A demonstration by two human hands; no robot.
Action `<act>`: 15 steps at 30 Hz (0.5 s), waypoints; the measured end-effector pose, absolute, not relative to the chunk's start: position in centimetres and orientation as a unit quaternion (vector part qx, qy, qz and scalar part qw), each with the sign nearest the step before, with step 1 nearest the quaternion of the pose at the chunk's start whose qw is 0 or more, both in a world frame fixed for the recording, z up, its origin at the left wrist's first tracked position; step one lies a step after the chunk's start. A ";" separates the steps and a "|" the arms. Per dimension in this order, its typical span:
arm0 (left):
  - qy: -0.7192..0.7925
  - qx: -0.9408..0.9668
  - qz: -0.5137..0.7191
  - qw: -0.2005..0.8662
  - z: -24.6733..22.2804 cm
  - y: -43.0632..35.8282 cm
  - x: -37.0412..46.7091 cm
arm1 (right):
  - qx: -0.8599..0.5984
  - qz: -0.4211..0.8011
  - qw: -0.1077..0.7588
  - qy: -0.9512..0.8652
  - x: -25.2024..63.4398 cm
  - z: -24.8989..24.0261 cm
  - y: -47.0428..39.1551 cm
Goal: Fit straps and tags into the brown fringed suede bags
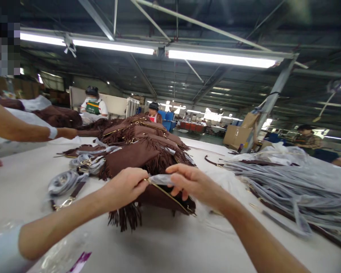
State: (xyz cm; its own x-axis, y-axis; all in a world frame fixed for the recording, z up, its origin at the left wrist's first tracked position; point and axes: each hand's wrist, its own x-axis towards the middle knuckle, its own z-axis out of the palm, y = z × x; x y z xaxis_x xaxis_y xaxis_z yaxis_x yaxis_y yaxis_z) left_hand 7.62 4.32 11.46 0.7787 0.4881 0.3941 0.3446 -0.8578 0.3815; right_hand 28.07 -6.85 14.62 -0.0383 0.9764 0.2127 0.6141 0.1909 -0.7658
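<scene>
A dark brown fringed bag [159,199] lies in front of me, its gold zip edge toward me and its mouth partly open. My left hand [127,185] is closed, pinching the bag's edge at the left end of the zip. Between my hands runs a strip of clear plastic film [160,179]. Over the zip opening, my right hand [191,184] has its fingers curved and apart, touching or very near the film's right end; the exact contact is hidden. Behind this bag, more brown fringed bags [130,153] are piled up.
Straps wrapped in grey film [64,182] lie coiled at left; many more wrapped straps [284,189] are heaped at right. Clear plastic packaging [62,254] sits at the white table's [165,246] near left. A co-worker's arm [25,123] reaches in from the left. Other people stand farther back.
</scene>
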 end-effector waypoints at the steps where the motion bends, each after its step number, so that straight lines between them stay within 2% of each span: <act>1: 0.238 0.916 0.254 0.198 12.0 5.1 7.6 | -0.592 0.231 0.387 -0.668 29.2 16.2 -7.3; 3: 0.281 0.870 0.246 0.323 11.9 6.7 7.2 | -0.631 0.163 0.384 -0.654 31.3 17.4 -8.6; 6: 0.317 0.793 0.243 0.460 9.5 8.5 6.0 | -0.686 0.090 0.300 -0.657 33.7 14.2 -10.2; 11: 0.325 0.748 0.240 0.527 6.3 8.7 4.8 | -0.662 0.023 0.266 -0.700 34.7 4.9 -8.9; 15: 0.322 0.738 0.242 0.541 6.0 8.4 4.5 | -0.690 -0.087 0.290 -0.658 34.6 2.4 -6.2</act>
State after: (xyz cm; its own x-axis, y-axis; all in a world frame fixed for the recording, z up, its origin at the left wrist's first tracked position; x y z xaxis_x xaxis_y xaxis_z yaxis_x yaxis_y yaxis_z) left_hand 4.51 8.44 6.00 0.6753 0.7375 0.0089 0.2131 -0.2067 0.9549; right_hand 34.55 -6.19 2.37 0.1199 0.8568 0.5014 0.9581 0.0325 -0.2846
